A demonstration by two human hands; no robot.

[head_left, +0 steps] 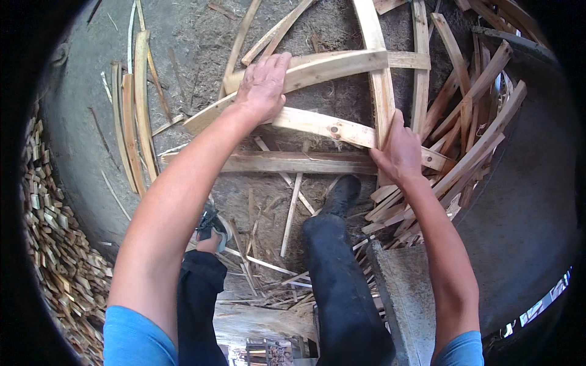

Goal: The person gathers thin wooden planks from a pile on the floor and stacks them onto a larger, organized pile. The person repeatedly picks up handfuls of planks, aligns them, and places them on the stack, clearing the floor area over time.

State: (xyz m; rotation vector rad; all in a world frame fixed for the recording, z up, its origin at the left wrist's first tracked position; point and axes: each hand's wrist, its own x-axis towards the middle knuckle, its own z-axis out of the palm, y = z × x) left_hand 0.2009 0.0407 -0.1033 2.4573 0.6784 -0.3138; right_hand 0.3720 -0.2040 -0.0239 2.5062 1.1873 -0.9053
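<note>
My left hand (264,88) is wrapped over a pale wooden slat (336,68) that slants up to the right. Its far end lies across a long upright slat (381,97). My right hand (401,151) grips that upright slat where a knotted slat (323,125) crosses it; whether its fingers also close on the knotted one is hidden. Below these, a darker board (293,162) lies crosswise near my boot (343,194). Another short upright slat (420,85) stands apart, to the right of the crossing.
At the right, a heap of loose slats (482,137) leans by a dark curved sheet (519,201). Several slats (141,97) lie at the far left. A big stack of cut wood (58,262) fills the lower left. Thin offcuts (292,213) litter the ground around my feet.
</note>
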